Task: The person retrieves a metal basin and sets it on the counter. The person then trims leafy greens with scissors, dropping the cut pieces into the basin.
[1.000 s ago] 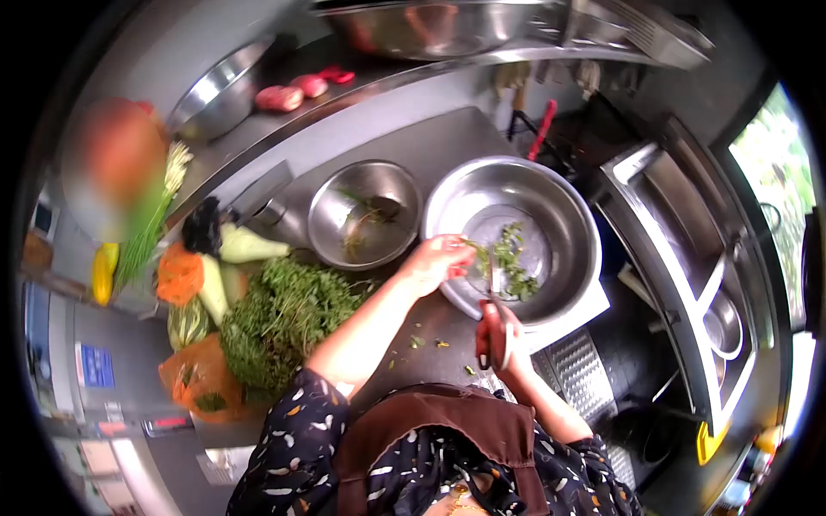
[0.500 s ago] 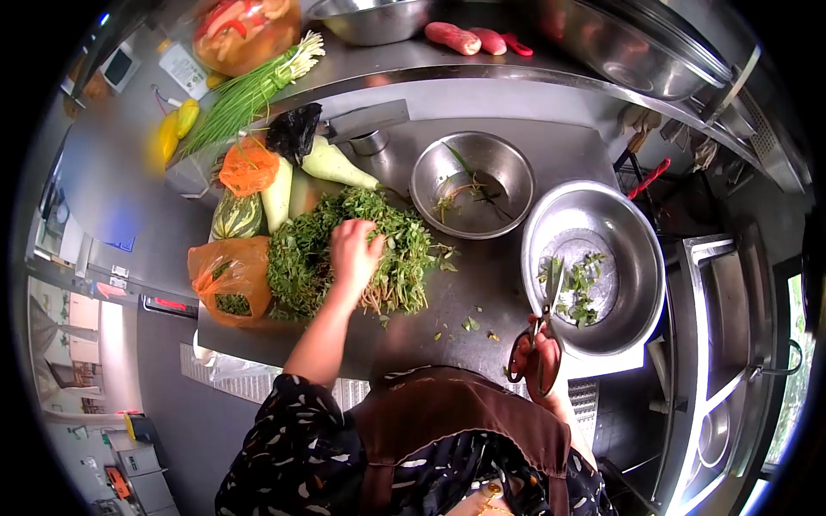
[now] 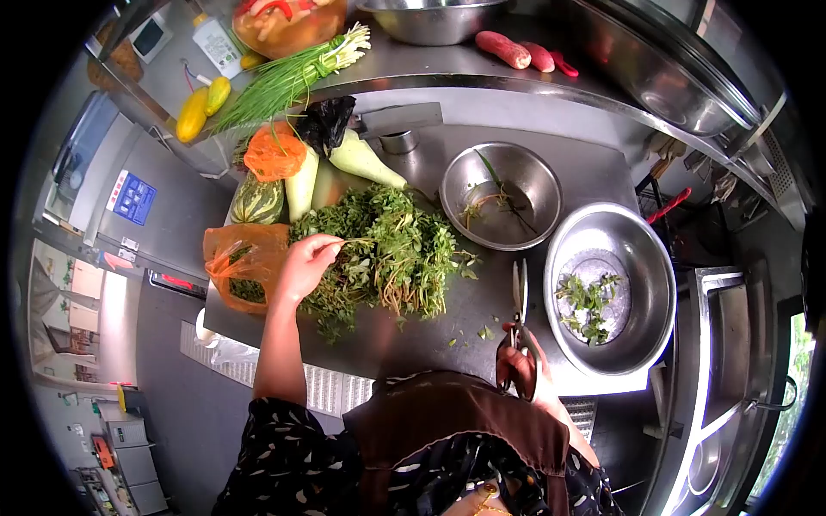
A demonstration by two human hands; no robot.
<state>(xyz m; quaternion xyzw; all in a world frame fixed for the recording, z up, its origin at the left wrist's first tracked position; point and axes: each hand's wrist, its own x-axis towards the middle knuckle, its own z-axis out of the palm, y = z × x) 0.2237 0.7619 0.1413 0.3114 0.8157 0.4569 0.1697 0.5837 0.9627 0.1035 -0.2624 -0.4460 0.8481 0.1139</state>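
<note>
You are wearing a loose black patterned garment (image 3: 465, 454) of soft cloth, scattered with small leaf-like flecks, mostly white and pale grey, with a few in brownish tones. Its wide, roomy left sleeve (image 3: 288, 447) carries the same print and ends around your elbow, and the right sleeve (image 3: 594, 488) matches it. Over this you have a dark reddish-brown apron (image 3: 456, 400), its broad bib edged with a thin, lighter line like stitching, and flat brown straps (image 3: 377, 486) run up from both sides. A fine gold-coloured necklace with a small rounded pendant (image 3: 489, 489) sits at your neckline. Your left hand (image 3: 305, 268) and right hand (image 3: 520, 367) are bare, as are your forearms below the sleeves.
</note>
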